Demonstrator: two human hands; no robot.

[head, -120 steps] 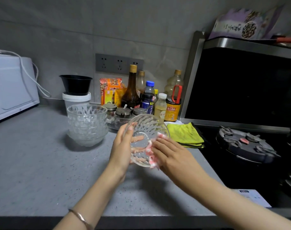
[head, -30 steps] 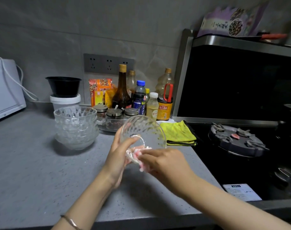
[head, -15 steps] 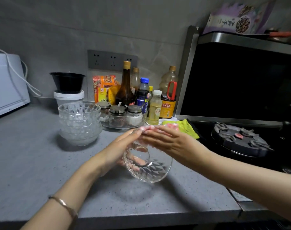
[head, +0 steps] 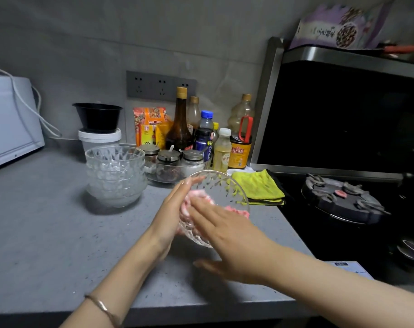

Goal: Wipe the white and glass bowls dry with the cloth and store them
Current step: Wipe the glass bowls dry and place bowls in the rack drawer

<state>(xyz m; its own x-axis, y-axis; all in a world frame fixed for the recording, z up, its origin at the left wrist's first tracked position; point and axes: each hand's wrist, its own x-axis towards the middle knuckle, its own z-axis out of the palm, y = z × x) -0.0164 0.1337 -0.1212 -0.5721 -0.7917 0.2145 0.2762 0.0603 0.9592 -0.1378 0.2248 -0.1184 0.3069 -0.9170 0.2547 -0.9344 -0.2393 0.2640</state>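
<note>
Your left hand (head: pixel 175 209) forms the grip: it cups the outer wall of the glass bowl (head: pixel 224 185) and holds it tilted above the worktop (head: pixel 47 233). Your right hand (head: pixel 227 235), fingers straight, presses the pink cloth (head: pixel 196 195) into the bowl's interior. The stack of glass bowls (head: pixel 116 176) stands at 10 o'clock from the held bowl. The yellow cloth (head: pixel 258 185) lies at 2 o'clock.
</note>
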